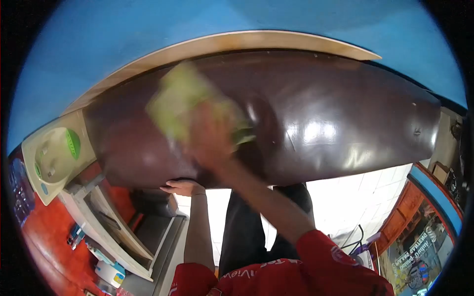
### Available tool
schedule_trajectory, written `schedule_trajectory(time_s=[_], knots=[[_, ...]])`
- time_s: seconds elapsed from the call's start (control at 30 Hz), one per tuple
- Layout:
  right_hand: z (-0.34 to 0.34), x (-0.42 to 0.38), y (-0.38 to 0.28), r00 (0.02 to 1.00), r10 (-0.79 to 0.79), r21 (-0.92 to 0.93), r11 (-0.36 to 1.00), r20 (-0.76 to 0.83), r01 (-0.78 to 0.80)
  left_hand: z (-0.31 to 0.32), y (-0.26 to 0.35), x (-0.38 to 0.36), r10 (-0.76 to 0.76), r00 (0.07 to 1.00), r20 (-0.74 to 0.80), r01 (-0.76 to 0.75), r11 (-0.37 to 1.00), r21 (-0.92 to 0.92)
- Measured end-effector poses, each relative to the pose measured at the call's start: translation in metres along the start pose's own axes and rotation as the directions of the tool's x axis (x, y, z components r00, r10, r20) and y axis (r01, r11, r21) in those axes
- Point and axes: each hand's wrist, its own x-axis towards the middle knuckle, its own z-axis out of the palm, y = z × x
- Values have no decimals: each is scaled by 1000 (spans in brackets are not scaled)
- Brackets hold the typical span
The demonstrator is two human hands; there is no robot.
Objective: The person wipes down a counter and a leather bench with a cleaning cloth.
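Observation:
A yellow-green cloth point(180, 98) lies spread on a long, brown, leather-like padded bench point(335, 98), left of its middle. Over the cloth's lower right part is my right hand point(210, 130), pressing it to the padding; both are smeared by motion, so single fingers hardly show. My left hand point(185, 187) rests on the bench's near edge, fingers stretched out to the left and nothing held in them. The bench's cover is shiny and creased, with a dent right of the cloth.
A blue wall point(237, 15) with a wooden strip point(197, 49) runs behind the bench. At left stand a cream basin point(57, 143) and a pale wooden frame point(113, 232). White floor tiles point(350, 207) show below, and a blue-and-brown framed sign or window point(419, 237) is at lower right.

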Motion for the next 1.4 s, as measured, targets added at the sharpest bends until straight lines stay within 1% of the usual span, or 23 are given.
schedule_trajectory(time_s=[0.1, 0.2, 0.3, 0.37, 0.4, 0.47, 0.53, 0.6, 0.67, 0.7, 0.73, 0.77, 0.83, 0.93, 1.0, 1.03, 1.1, 1.13, 1.2, 1.27, 1.3, 1.33, 1.4], knots=[[83, -35, -68, 912, -355, 597, 784, 206, 170, -1, 15, -9, -13, 1000, 6, 13, 999, 32], [56, -32, -61, 834, -418, 148, 908, 360, 392, -5, 26, -13, -29, 1000, 12, 28, 997, 75], [-51, -6, 51, 955, -20, -173, 982, 296, 74, -5, 36, -14, -107, 994, -9, 107, 987, 123], [-114, -7, 138, 998, 27, -540, 840, -54, -52, -3, 34, -16, -92, 996, -3, 91, 991, 98], [-140, -2, 163, 950, 265, -530, 789, -163, -311, -1, 34, -17, -53, 998, -39, 56, 996, 74], [-193, 8, 212, 645, 682, -463, 474, -345, -749, -2, 45, -21, -99, 994, -42, 103, 989, 107], [-186, 10, 245, 585, 667, -473, 373, -462, -798, -2, 39, -18, -97, 994, -57, 106, 979, 175], [-162, 43, 162, 698, 650, -608, 434, -300, -665, -1, 39, -19, -133, 990, -55, 141, 970, 196], [-103, 54, 78, 857, 490, -494, 713, -159, -498, 3, 37, -20, -26, 993, -119, 46, 984, 172], [-45, 42, 71, 959, 177, -480, 837, -219, -264, 0, 50, -21, -96, 990, -99, 114, 975, 190], [-21, 44, 31, 991, 82, -297, 948, -102, -109, 1, 46, -23, -75, 995, -65, 85, 981, 175], [-5, 50, 4, 996, -84, -77, 994, -21, 82, 1, 37, -20, -64, 995, -81, 78, 978, 191], [22, 59, -29, 937, -261, 222, 924, -231, 312, 2, 29, -16, -51, 995, -85, 68, 974, 216], [35, 83, -13, 891, -378, 153, 893, -250, 422, 2, 16, -8, -47, 997, -54, 54, 991, 124], [-18, 88, 47, 972, -220, 128, 965, -79, 229, 4, 2, 0, 35, 997, -63, -30, 996, 82], [-48, 80, 96, 951, -204, -49, 979, -232, 198, -4, 9, -4, 51, 998, -43, -47, 994, 95], [-130, 49, 205, 979, -33, -223, 975, -199, -13, -4, 40, -21, 9, 997, -77, 2, 991, 135], [-171, 31, 258, 958, -9, -319, 944, -287, -86, 10, -18, 15, 49, 994, -94, -34, 987, 155], [-252, -5, 364, 890, 38, -458, 847, -454, -270, -10, 41, -21, -119, 993, 20, 117, 989, 95], [-312, -39, 461, 794, 158, -400, 796, -587, -454, -5, 29, -14, -187, 982, 28, 170, 939, 298], [-345, -38, 457, 700, 400, -465, 541, -592, -701, 3, 29, -33, -166, 985, -44, 170, 901, 399], [-363, -33, 462, 573, 582, -339, 468, -576, -816, 1, 23, -51, -159, 986, -48, 165, 902, 398], [-362, -15, 464, 577, 606, -441, 377, -548, -814, 3, 7, -88, -14, 1000, 26, 4, 933, 360]])
